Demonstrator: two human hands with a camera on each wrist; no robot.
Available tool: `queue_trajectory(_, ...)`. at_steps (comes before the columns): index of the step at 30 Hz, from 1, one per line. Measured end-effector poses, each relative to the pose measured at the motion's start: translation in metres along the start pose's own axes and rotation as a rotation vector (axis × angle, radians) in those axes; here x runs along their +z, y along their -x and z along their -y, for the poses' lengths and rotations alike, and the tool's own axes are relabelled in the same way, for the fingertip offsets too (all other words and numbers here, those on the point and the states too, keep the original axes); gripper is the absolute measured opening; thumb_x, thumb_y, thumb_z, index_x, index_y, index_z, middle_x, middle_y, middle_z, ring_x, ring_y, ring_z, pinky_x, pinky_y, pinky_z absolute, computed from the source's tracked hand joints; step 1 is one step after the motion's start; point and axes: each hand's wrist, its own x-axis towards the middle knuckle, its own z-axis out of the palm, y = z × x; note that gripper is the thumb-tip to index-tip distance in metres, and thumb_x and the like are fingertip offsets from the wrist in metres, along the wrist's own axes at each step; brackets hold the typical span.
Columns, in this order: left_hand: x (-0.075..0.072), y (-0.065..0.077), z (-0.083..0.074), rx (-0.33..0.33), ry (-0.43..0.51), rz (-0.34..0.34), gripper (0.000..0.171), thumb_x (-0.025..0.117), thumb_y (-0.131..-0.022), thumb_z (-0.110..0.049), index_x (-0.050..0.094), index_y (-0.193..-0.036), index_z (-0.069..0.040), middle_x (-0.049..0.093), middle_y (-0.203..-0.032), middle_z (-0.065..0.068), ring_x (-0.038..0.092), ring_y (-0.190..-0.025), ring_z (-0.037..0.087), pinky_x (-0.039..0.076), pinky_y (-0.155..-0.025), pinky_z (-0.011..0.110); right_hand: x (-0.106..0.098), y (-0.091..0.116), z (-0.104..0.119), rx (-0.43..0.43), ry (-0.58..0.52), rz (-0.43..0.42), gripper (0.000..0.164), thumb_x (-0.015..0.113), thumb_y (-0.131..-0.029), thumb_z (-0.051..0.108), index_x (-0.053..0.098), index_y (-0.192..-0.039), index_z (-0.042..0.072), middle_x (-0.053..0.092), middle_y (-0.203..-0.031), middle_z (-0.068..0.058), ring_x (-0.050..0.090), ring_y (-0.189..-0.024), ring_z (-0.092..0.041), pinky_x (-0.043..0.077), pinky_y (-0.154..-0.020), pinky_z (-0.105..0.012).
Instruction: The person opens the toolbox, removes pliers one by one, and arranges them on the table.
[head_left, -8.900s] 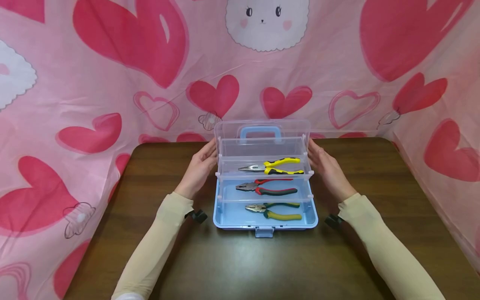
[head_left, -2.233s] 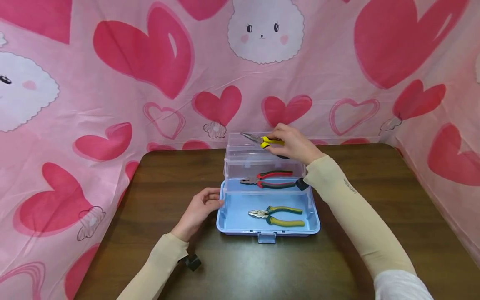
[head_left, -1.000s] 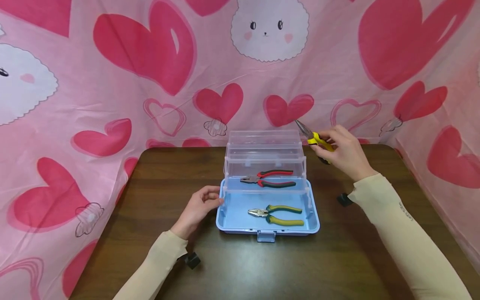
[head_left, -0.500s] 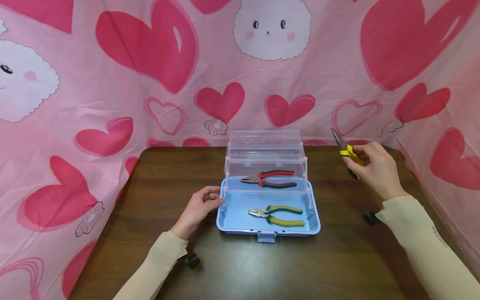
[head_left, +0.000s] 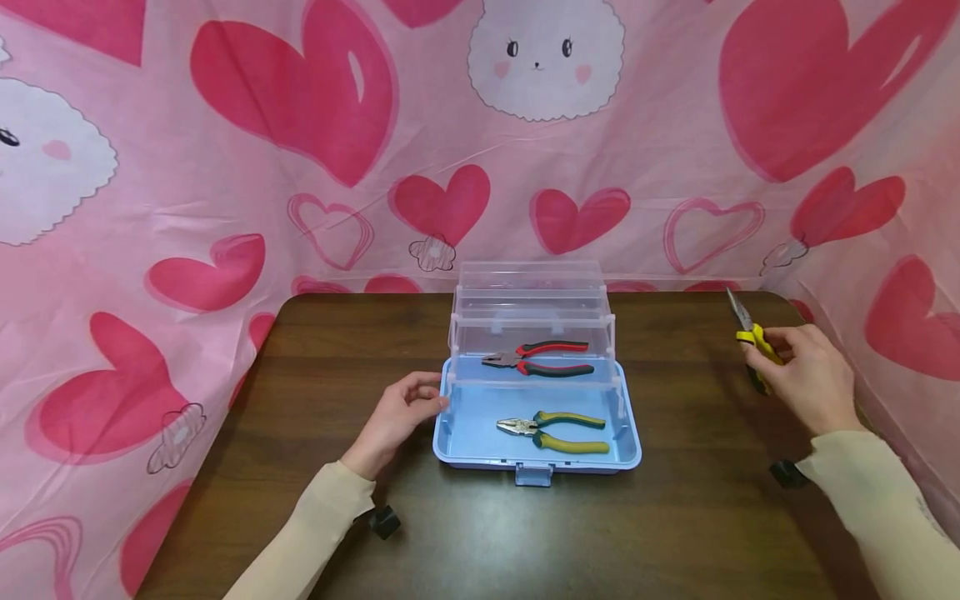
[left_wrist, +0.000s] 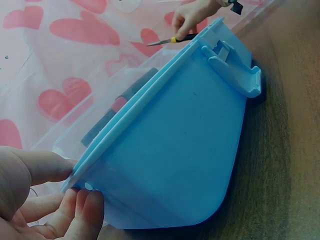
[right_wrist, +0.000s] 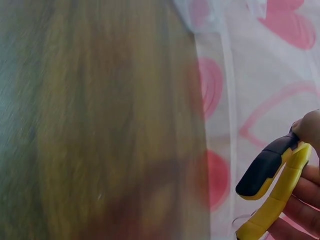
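A blue toolbox stands on the table with its clear lid and trays raised at the back. My left hand pinches its left rim, the thumb above and fingers below in the left wrist view. To the right of the box, my right hand holds needle-nose pliers by their yellow-and-black handles, tips pointing away, above the table. Red-and-black combination pliers lie in a clear tray. Combination pliers with yellow-green handles lie on the box floor.
The dark wooden table meets a pink heart-patterned cloth behind and at the sides. A blue latch hangs from the toolbox's front. The raised clear lid reaches close to the cloth at the back.
My right hand has lifted the needle-nose pliers from the upper tray and carried them right, lower lately. My left hand went from the raised trays' side to the box rim, and stays there.
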Motion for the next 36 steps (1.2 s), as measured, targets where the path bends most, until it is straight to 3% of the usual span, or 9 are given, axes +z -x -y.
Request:
queue_trajectory(4, 0.0, 0.0, 0.0, -0.004, -0.001, -0.004, 0.044, 0.076, -0.096, -0.021, 0.064, -0.137, -0.008, 0.071, -0.111, 0.013, 0.068, -0.096, 0.025, 0.056, -0.1, 0.046, -0.001, 0.002, -0.014, 0.026, 0.02, 0.025, 0.04, 0.079, -0.091, 0.02, 0.068, -0.114, -0.011, 0.061, -0.104, -0.027, 0.056, -0.093, -0.042, 0.041, -0.071, -0.042)
queue_trajectory(11, 0.0, 0.001, 0.001, 0.008, 0.007, 0.006, 0.044, 0.075, -0.097, -0.019, 0.063, -0.137, -0.007, 0.07, -0.112, 0.013, 0.067, -0.097, 0.025, 0.056, -0.1, 0.046, -0.004, 0.004, -0.038, 0.126, 0.082, 0.163, 0.055, 0.072, -0.097, 0.036, 0.064, -0.118, -0.013, 0.06, -0.111, -0.036, 0.055, -0.095, -0.05, 0.046, -0.074, -0.066)
queue_trajectory(19, 0.001, 0.001, 0.002, 0.012, 0.009, 0.008, 0.043, 0.075, -0.097, -0.018, 0.064, -0.136, -0.007, 0.07, -0.111, 0.013, 0.067, -0.096, 0.025, 0.056, -0.101, 0.048, -0.011, 0.002, -0.062, 0.209, 0.15, 0.307, 0.063, 0.068, -0.098, 0.044, 0.062, -0.112, -0.016, 0.065, -0.099, -0.038, 0.059, -0.076, -0.047, 0.047, -0.06, -0.058)
queue_trajectory(24, 0.0, 0.001, 0.003, 0.015, 0.011, 0.016, 0.043, 0.074, -0.097, -0.018, 0.063, -0.137, -0.007, 0.07, -0.112, 0.014, 0.065, -0.099, 0.026, 0.056, -0.1, 0.047, -0.013, 0.004, -0.073, 0.268, 0.179, 0.384, 0.066, 0.067, -0.097, 0.048, 0.062, -0.11, -0.016, 0.067, -0.083, -0.028, 0.057, -0.072, -0.042, 0.044, -0.058, -0.055)
queue_trajectory(29, 0.0, 0.002, 0.002, 0.011, 0.011, 0.009, 0.043, 0.074, -0.097, -0.019, 0.063, -0.137, -0.007, 0.069, -0.113, 0.013, 0.065, -0.1, 0.026, 0.055, -0.101, 0.047, -0.012, 0.007, -0.076, 0.304, 0.177, 0.419, 0.069, 0.065, -0.097, 0.053, 0.064, -0.109, -0.015, 0.066, -0.074, -0.017, 0.057, -0.069, -0.039, 0.044, -0.056, -0.054)
queue_trajectory(36, 0.0, 0.003, -0.001, 0.01, 0.006, 0.001, 0.043, 0.075, -0.097, -0.02, 0.063, -0.137, -0.008, 0.069, -0.113, 0.013, 0.065, -0.099, 0.026, 0.055, -0.101, 0.047, -0.012, 0.005, -0.074, 0.32, 0.175, 0.438, 0.071, 0.065, -0.096, 0.055, 0.065, -0.107, -0.015, 0.065, -0.073, -0.017, 0.057, -0.068, -0.039, 0.044, -0.057, -0.057)
